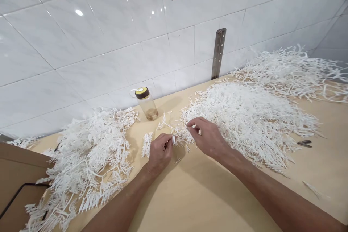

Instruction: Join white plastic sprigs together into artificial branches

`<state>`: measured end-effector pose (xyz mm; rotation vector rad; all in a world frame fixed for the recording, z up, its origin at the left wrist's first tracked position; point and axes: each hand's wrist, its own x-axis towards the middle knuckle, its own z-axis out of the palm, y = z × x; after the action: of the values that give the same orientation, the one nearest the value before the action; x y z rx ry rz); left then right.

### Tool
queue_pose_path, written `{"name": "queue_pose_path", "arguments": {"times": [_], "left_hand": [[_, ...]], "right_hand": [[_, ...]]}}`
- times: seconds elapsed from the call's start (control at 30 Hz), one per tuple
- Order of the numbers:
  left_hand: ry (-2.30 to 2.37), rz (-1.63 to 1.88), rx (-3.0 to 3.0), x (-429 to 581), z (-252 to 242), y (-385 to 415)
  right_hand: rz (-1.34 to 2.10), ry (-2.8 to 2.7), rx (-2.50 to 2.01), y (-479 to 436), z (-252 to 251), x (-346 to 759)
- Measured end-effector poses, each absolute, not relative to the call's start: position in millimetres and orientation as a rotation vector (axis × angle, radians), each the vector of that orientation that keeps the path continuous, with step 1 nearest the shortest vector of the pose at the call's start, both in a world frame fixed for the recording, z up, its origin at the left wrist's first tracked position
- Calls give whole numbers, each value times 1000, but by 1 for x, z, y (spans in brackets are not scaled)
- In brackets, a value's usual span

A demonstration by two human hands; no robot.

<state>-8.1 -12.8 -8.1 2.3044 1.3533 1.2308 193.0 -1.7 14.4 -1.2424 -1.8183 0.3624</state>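
Observation:
My left hand is closed, pinching a small bunch of thin white plastic pieces that stick up between thumb and forefinger. My right hand hovers at the left edge of a big pile of small white plastic sticks. Its thumb and forefinger come together in a pinch; whatever is between the tips is too small to make out. Just left of my left hand lies a neat row of white pieces. A branched white plastic strip rests behind it.
A clear bottle with a dark lid stands near the tiled wall. Heaped white branched pieces cover the left side, beside a cardboard box. More long white strands lie far right. Small dark snips and a metal bracket are at right.

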Motion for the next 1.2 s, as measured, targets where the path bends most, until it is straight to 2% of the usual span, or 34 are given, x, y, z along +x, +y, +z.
{"name": "queue_pose_path", "arguments": {"times": [0.1,0.47,0.77,1.2], "left_hand": [[1352,1218,2333,-7,-9,-14],[1445,1057,2530,-5,-15,-17],[1406,1091,2571,-3,-18,-20],[1268,1191,2533,-3,-16,-18]], "right_hand": [[562,-1857,-1139,-15,17,173],[1183,-1693,-1358,-20,16,163],[1389,-1455,-1226,-19,13,162],[1436,-1315,-1091,-13,2,159]]}}
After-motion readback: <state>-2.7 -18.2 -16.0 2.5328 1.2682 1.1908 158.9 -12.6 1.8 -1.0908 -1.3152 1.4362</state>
